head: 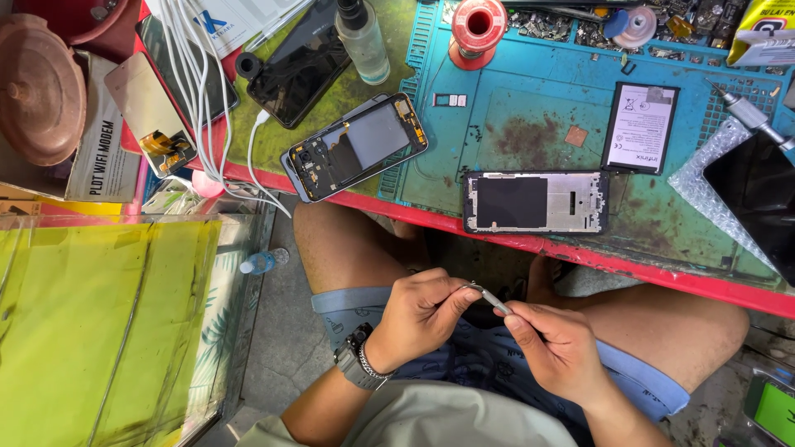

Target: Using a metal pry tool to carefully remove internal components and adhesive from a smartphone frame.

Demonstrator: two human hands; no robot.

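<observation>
While both hands work over the lap, the left hand [422,314] pinches the tip end of a small metal tool [489,298], and the right hand [559,348] pinches its other end; each grip is closed tight on it. Tool sits between the two thumbs, tilted, below the table edge. A watch [358,358] is on the left wrist, just behind that grip. Beyond the grip, at the near edge of the table [580,252], lies a bare phone frame [537,201] on a blue mat [530,108]. Further up and right of it, a flat battery [640,127]. Up and left of the grip, an opened phone [356,147] with its insides showing. Farthest out: a clear bottle [363,37], a red solder spool [478,29], white cables [195,91].
</observation>
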